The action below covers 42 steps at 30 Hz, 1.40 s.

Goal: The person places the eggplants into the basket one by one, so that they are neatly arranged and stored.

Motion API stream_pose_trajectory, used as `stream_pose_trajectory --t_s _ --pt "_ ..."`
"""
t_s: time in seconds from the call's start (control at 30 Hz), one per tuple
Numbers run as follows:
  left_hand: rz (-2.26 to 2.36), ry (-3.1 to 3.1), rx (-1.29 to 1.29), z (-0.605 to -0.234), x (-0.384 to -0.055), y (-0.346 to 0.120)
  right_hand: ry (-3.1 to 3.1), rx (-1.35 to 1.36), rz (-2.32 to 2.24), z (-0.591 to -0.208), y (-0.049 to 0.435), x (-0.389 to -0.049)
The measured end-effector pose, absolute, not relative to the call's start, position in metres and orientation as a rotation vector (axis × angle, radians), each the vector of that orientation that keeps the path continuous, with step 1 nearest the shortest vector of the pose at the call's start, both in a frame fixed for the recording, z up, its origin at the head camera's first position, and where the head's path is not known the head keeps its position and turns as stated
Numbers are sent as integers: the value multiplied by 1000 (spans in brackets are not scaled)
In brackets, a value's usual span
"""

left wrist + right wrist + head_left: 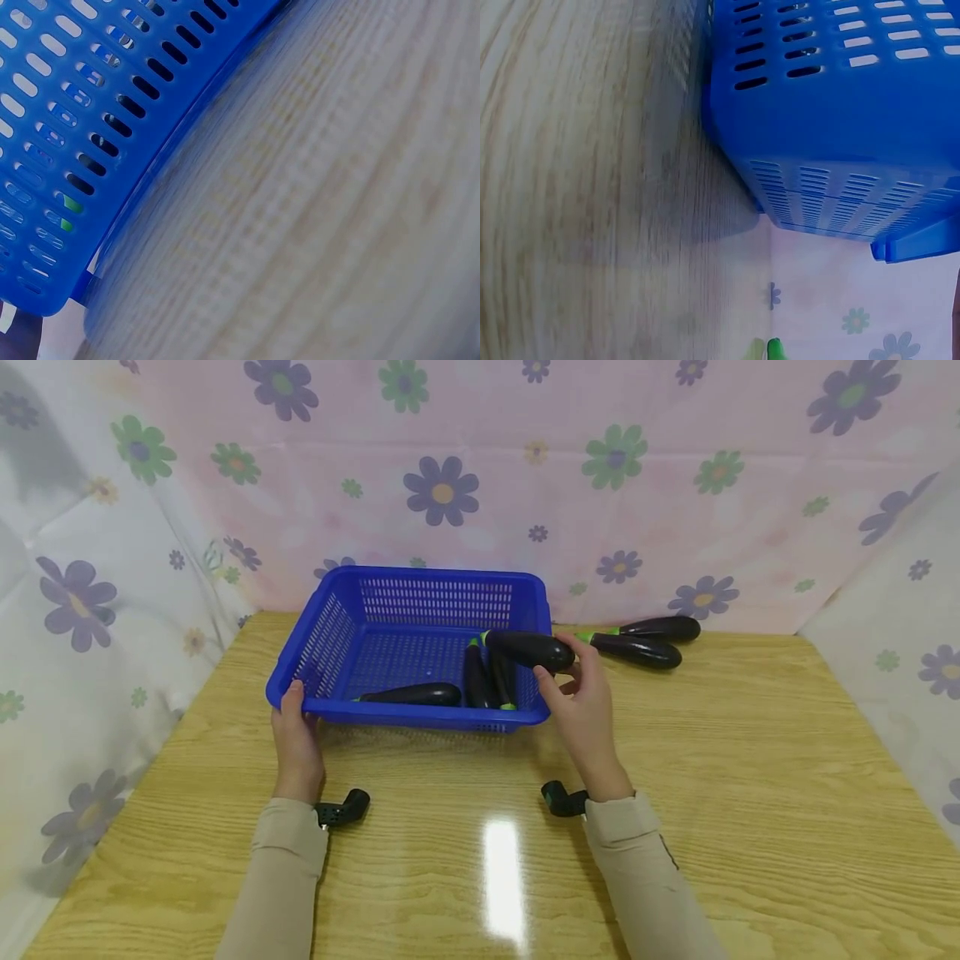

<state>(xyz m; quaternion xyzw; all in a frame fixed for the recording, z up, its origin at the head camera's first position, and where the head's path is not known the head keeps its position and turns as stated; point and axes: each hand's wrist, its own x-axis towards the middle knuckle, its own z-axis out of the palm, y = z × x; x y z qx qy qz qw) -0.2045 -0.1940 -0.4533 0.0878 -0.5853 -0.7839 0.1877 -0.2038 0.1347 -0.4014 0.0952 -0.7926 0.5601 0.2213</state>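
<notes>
A blue plastic basket with slotted walls stands on the table. My left hand grips its front left corner, thumb over the rim. In my right hand an eggplant is pinched by its rounded end, held over the basket's right side with its green stem end pointing left. Inside lie more eggplants: one along the front wall, and two side by side near the right, one of them partly under the held one. Both wrist views show the basket's slotted wall, with the hands mostly out of sight.
Two eggplants lie on the wooden table to the right of the basket, stems toward it. A flowered cloth hangs behind the table and along both sides. Black wrist devices sit at both cuffs.
</notes>
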Motion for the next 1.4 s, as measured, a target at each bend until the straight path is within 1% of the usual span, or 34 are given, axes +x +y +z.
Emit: stream_pose_trajectory --t_s 0.2,0.5,1.4 --pt "-2208 -1646 244 -454 -205 -194 -2211 320 1451 -410 134 -209" --pt "-2214 -1624 245 -453 -206 -194 -2301 402 1113 -411 125 -210" --pt "-2224 -1633 230 -454 -206 -194 -2314 399 1100 -413 123 -208"
